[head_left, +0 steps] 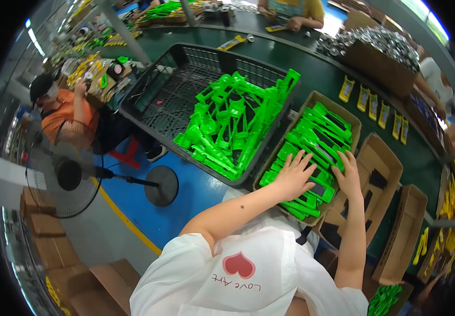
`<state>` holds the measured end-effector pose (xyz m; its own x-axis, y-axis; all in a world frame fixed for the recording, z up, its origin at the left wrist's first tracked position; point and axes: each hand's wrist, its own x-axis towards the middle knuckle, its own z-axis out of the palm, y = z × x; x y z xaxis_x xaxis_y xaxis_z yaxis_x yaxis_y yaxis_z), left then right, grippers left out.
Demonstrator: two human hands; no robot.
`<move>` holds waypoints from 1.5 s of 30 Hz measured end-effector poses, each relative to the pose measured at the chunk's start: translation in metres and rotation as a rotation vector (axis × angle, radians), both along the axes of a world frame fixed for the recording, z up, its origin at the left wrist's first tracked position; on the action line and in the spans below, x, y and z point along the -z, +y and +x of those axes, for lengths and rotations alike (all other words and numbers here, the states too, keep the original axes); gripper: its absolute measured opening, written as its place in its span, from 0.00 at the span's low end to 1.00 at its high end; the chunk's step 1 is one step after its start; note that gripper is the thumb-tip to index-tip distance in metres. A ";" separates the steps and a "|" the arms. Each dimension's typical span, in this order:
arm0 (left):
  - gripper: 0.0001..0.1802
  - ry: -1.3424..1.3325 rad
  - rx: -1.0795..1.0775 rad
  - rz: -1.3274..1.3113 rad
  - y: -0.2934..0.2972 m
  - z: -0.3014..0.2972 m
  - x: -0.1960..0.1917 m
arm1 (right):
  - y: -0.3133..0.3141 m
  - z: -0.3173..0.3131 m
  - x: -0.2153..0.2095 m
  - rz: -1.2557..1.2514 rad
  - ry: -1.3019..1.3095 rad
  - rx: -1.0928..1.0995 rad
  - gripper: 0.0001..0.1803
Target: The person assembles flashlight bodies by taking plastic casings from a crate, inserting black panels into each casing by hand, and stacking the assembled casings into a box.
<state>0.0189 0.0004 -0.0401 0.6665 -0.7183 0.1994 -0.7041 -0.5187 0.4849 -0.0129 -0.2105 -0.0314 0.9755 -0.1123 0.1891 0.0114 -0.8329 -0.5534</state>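
A cardboard box (355, 128) holds rows of bright green plastic parts (322, 126), some with dark strips on them. Over these parts lies my left hand (294, 176), its fingers spread across their tops. My right hand (348, 171) rests along the right side of the same box, fingers apart and curved down onto the green parts. Neither hand visibly grips a piece; what is under the palms is hidden. To the left, a black plastic crate (148, 113) carries a loose heap of similar green parts (227, 121).
Right of my hands stand a cardboard tray (390, 152) with black pieces and a narrow carton (414, 205). Yellow packs (373, 108) line the green belt (311, 63). A pedestal fan (69, 174) stands at left. Co-workers sit at left (66, 118) and across the belt (306, 13).
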 end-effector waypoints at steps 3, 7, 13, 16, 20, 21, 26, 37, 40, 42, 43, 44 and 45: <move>0.22 -0.150 -0.095 -0.370 0.028 0.030 -0.029 | -0.041 -0.018 0.013 -0.006 -0.194 0.192 0.21; 0.27 -0.283 -0.721 -0.028 0.090 0.112 -0.024 | -0.096 -0.074 0.046 -0.335 0.371 0.666 0.33; 0.37 0.375 -0.751 0.667 0.131 0.153 0.005 | -0.088 -0.105 0.087 -0.440 0.398 0.627 0.26; 0.18 0.392 -0.665 0.473 0.112 0.146 0.012 | -0.082 -0.105 0.087 -0.435 0.309 0.618 0.24; 0.12 0.306 -0.590 0.344 0.115 0.140 0.015 | -0.081 -0.107 0.088 -0.412 0.168 0.602 0.21; 0.12 0.264 -0.557 0.287 0.118 0.140 0.014 | -0.082 -0.108 0.089 -0.412 0.173 0.610 0.21; 0.13 0.704 -0.506 -0.370 0.133 0.113 -0.021 | -0.076 -0.106 0.088 -0.427 0.064 0.612 0.18; 0.24 0.765 -0.465 -0.739 0.131 0.113 -0.031 | -0.054 -0.096 0.032 0.082 -0.051 0.649 0.10; 0.16 0.566 -0.512 -0.781 0.119 0.106 -0.052 | -0.044 -0.093 0.022 0.104 0.022 0.619 0.11; 0.10 0.523 -0.484 -0.882 0.112 0.110 -0.049 | -0.047 -0.097 0.028 0.046 -0.027 0.574 0.13; 0.10 0.543 -0.515 -0.846 0.112 0.109 -0.053 | -0.049 -0.100 0.031 0.073 -0.037 0.553 0.15; 0.09 0.488 -0.487 -0.828 0.113 0.113 -0.051 | -0.052 -0.100 0.035 0.090 -0.062 0.518 0.16; 0.08 0.396 -0.488 -0.863 0.111 0.116 -0.046 | -0.053 -0.102 0.038 0.106 -0.086 0.484 0.17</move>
<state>0.1347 0.1113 0.0063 0.9727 -0.0755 0.2196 -0.2251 -0.0737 0.9715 -0.1152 -0.2635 -0.0698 0.7882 -0.5708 0.2300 -0.3128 -0.6935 -0.6490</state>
